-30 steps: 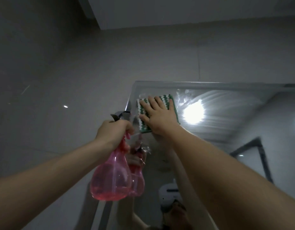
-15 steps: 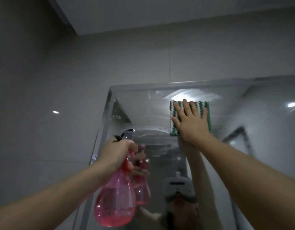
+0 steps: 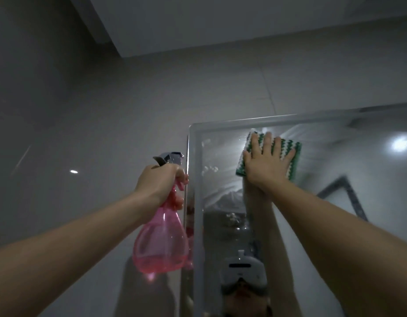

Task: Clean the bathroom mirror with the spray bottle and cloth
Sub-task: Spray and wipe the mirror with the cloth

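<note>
head | right hand (image 3: 264,165) covers cloth (image 3: 289,156) middle | mirror (image 3: 221,179) streaky

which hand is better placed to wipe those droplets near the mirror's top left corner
Right. The right hand lies flat on the green and white cloth, pressed to the mirror beside the droplets. The left hand is occupied gripping the pink spray bottle, off the glass.

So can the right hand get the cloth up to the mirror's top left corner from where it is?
Probably yes: the right hand presses the cloth just right of that corner, with bare mirror between.
</note>
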`<state>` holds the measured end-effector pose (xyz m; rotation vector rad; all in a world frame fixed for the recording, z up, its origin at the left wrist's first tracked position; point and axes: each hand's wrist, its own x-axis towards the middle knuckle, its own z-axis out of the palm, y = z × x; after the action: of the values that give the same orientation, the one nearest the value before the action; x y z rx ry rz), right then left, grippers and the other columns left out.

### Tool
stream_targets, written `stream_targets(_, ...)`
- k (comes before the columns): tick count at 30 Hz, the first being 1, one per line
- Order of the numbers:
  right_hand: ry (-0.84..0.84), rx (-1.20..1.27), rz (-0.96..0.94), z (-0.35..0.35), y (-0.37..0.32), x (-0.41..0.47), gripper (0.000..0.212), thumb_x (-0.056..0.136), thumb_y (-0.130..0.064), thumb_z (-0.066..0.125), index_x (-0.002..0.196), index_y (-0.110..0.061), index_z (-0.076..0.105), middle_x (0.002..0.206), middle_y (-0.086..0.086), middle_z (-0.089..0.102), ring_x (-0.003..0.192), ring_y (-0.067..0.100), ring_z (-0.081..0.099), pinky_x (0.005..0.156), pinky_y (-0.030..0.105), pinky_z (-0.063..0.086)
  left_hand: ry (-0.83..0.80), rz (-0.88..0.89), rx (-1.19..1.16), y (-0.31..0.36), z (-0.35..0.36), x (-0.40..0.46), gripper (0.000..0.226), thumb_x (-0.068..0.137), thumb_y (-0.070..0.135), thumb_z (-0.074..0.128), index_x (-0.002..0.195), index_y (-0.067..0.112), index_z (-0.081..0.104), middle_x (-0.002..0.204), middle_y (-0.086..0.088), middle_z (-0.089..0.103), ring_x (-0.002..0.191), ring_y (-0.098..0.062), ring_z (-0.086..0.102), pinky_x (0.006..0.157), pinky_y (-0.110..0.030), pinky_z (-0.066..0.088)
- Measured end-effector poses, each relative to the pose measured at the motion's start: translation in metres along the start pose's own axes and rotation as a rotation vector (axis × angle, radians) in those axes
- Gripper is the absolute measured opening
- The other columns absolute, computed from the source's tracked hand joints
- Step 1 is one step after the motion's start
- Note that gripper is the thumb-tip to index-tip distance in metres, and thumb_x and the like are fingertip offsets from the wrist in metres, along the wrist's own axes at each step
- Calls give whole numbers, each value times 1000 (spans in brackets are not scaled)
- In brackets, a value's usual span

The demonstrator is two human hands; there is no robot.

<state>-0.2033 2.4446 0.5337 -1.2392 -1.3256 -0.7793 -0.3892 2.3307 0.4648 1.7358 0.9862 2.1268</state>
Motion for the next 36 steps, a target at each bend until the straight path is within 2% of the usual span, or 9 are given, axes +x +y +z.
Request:
stream_targets(6,25,-16,-62,9,-73,19,55,104,-41,13,154,-26,-5,161,8,-9,147,30,-9,110,63,-10,3,67,-39,7,-32,38,26,74,-2,53,96,-13,62,115,-30,63,34,-18,44,37,-23,44)
stream_targets(11,9,-43,-123,9,-84,25,56,104,-41,11,154,-24,-9,161,10,-11,147,30,-9,109,65,-9,73,118,-42,18,-34,41,31,73,-1,54,100,-14,61,108,-30,65,35,-18,44,38,-23,45)
stream_targets(14,-17,-66,-263,7,-74,19,54,104,-42,10,153,-27,-8,161,6,-11,148,27,-9,112,63,-8,94,114,-33,22,-20,35,29,74,0,55,99,-13,61,104,-27,64,33,-16,45,37,-22,44)
stream_targets(18,-48,-58,-503,10,-59,-17,54,104,-44,14,154,-30,0,162,5,-6,148,25,-7,113,61,-11,155,85,-53,19,8,25,14,74,0,55,82,-8,61,87,-23,57,29,-17,42,36,-23,42)
stream_targets(22,-117,-64,-697,22,-40,-66,53,104,-44,15,154,-32,1,162,3,-7,148,24,-11,112,59,-17,212,9,-27,6,32,12,26,69,0,55,89,-15,62,85,-23,58,30,-19,41,39,-23,43)
stream_targets(24,-142,-81,-742,23,-30,-73,53,104,-45,15,153,-33,1,162,1,-9,147,21,-12,113,57,-17,228,-19,-17,4,40,5,23,68,0,54,85,-13,63,86,-24,60,29,-19,40,37,-23,42)
stream_targets(30,-146,-123,-787,16,-23,-50,53,103,-47,16,152,-37,-1,161,-2,-10,147,18,-11,114,57,-14,222,26,33,10,45,11,31,65,3,58,88,-17,63,74,-26,58,32,-22,43,41,-26,42)
stream_targets(33,-127,-109,-728,10,-30,-17,54,103,-48,18,152,-39,-1,162,-4,-7,148,17,-9,114,57,-14,228,63,23,14,40,20,15,67,1,55,75,-12,60,94,-35,65,31,-21,43,41,-26,42)
stream_targets(36,-119,-95,-670,4,-35,20,54,102,-50,19,152,-40,0,162,-4,-6,148,16,-8,113,56,-13,205,65,18,10,30,30,19,69,1,55,80,-12,61,99,-34,65,31,-21,43,43,-25,41)
